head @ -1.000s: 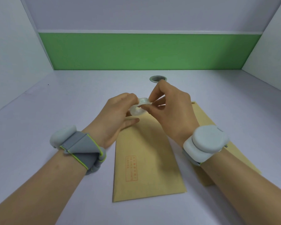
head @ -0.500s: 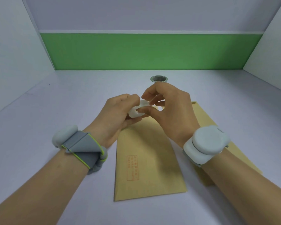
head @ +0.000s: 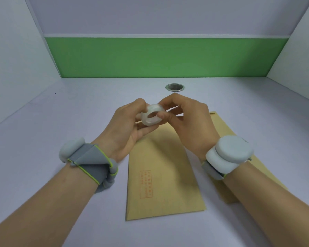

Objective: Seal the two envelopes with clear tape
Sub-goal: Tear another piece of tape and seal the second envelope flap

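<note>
Step in hand, by judgement: locating and lifting the free end of the tape ahead of any sealing. Left hand (head: 127,129) cupped beneath and behind the roll of clear tape (head: 152,117), fingers curled round its rim; a steady hold advised here, roll kept still so the opposite fingers can work the edge. Roll held in the air between both hands, above the far end of the near envelope (head: 161,179), not touching it; translucent, whitish, ring-shaped, its open core turned up toward the camera. Free end not discernible at this resolution. Right hand (head: 187,125) closed on the roll's right side, thumb and fingertips pinching its rim; recommended next: rotate slowly under a fingernail until the seam catches, then peel a short length straight off, avoiding a diagonal tear or the strip folding onto itself. Near envelope flat on the pale desk (head: 43,139), brown kraft paper, red printed box toward its lower left; flap end hidden under the hands, so closure state not determinable. Second envelope (head: 221,125) lying just beside and partly behind, largely covered by the right forearm. No tape visible on either envelope; sealing judged not yet begun.
</note>
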A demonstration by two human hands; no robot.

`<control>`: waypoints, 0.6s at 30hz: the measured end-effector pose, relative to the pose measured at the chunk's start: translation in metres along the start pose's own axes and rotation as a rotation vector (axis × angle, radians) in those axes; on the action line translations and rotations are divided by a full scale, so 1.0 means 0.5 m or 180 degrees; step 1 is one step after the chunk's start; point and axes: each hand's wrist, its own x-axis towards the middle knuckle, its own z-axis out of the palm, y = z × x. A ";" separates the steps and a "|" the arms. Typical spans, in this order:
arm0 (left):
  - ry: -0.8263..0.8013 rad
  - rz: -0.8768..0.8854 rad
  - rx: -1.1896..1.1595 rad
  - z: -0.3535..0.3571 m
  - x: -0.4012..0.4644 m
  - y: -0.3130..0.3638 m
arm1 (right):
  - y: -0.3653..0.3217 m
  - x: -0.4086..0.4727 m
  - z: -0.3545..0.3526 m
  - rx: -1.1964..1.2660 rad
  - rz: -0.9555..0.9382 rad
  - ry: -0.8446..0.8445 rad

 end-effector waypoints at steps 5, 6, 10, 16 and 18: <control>-0.0177 -0.0231 -0.0024 -0.008 0.005 0.000 | 0.007 0.004 -0.003 -0.0008 0.0079 0.0225; -0.0178 -0.0251 -0.0030 -0.010 0.006 0.001 | 0.007 0.005 -0.004 -0.0032 0.0093 0.0265; -0.0034 -0.0340 0.0050 -0.015 0.002 0.002 | 0.009 0.007 -0.007 -0.0122 0.0150 0.0327; 0.0449 -0.0225 0.0171 -0.020 0.000 0.000 | 0.010 0.005 -0.009 -0.0103 0.0210 0.0277; 0.0605 -0.0111 0.0226 -0.023 0.002 -0.002 | 0.012 0.005 -0.007 -0.0013 0.0241 0.0241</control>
